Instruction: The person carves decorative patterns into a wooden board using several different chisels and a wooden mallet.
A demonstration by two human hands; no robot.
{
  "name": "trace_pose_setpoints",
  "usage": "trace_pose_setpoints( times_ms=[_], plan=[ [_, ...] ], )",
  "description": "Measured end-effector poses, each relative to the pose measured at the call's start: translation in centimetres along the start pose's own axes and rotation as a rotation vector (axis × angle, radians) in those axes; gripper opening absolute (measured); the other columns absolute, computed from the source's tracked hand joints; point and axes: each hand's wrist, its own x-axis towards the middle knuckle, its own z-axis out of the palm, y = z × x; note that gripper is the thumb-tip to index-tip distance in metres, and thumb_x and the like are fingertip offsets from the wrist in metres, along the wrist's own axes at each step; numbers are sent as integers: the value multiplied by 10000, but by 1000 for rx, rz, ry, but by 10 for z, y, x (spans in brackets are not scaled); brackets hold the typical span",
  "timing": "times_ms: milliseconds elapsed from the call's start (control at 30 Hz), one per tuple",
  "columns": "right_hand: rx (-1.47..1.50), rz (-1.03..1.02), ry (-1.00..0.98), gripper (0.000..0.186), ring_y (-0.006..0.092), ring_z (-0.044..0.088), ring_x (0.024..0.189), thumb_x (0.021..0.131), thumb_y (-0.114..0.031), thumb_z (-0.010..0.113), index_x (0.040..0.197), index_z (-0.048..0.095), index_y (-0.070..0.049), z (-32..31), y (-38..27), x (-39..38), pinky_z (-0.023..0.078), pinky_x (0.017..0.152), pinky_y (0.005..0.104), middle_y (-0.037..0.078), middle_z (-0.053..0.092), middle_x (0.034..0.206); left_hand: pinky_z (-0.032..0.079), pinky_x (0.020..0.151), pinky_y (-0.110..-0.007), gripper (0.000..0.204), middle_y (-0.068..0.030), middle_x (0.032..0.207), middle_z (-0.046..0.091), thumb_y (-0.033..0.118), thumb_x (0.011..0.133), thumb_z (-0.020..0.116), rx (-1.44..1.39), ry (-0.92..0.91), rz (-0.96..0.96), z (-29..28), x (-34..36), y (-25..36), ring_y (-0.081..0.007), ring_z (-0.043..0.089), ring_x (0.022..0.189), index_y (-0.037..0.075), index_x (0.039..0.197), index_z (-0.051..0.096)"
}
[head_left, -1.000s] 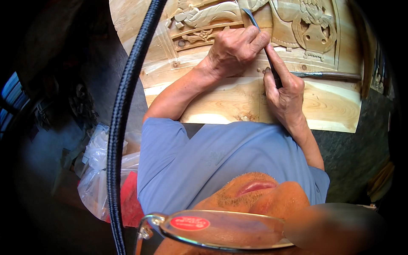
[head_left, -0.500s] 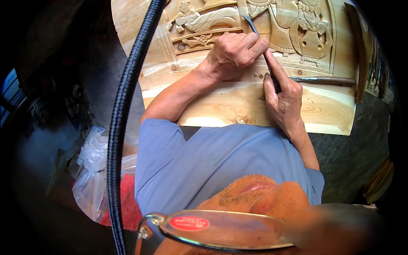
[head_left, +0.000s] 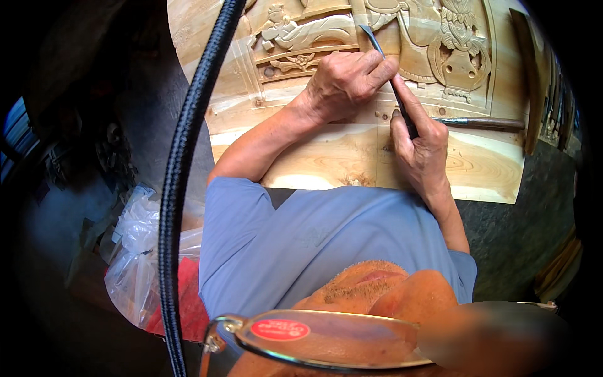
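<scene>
A dark, slim wood-carving chisel (head_left: 402,105) slants across a pale carved wooden panel (head_left: 452,164), its flat blade pointing away from me at a smooth recess between the raised figures. My left hand (head_left: 349,80) is closed around the metal shaft, knuckles up, and rests over the panel's lower carved border. Lower down, my right hand (head_left: 422,139) grips the handle end, with its index finger stretched along the tool towards the left hand. Beside the right hand, a second chisel (head_left: 487,123) with a brown handle lies on the wood. The left hand hides part of the carving.
Several more tools (head_left: 556,103) stand in a row beyond the panel's right side, behind a dark curved wooden strip (head_left: 527,81). A thick black braided cable (head_left: 182,163) crosses the view at left. Clear plastic bags (head_left: 135,251) lie on something red (head_left: 191,298) at lower left.
</scene>
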Motion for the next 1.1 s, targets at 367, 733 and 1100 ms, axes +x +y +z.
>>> trace_pose_setpoints(
  times_ms=[367, 733, 1100],
  plan=[
    [43, 17, 18, 645, 198, 589, 523, 869, 43, 629, 1498, 614, -102, 5, 2, 6, 523, 604, 351, 195, 718, 804, 502, 517, -354, 208, -52, 778, 590, 96, 895, 739, -48, 38, -44, 7, -1, -3, -207, 646, 611, 86, 1094, 677],
    [90, 1, 0, 640, 173, 632, 562, 874, 62, 610, 1495, 613, -92, -2, 2, 5, 533, 618, 340, 202, 754, 919, 499, 514, -345, 247, -49, 794, 593, 106, 893, 732, -27, 8, -17, 1, 0, 0, -206, 632, 597, 89, 1134, 682],
    [49, 12, 2, 660, 227, 629, 554, 856, 44, 636, 1497, 615, -113, 3, 0, 7, 532, 618, 359, 203, 739, 894, 509, 525, -370, 222, -65, 801, 604, 101, 904, 740, -57, 47, -62, 5, 1, -1, -239, 641, 616, 87, 1115, 670]
  ],
)
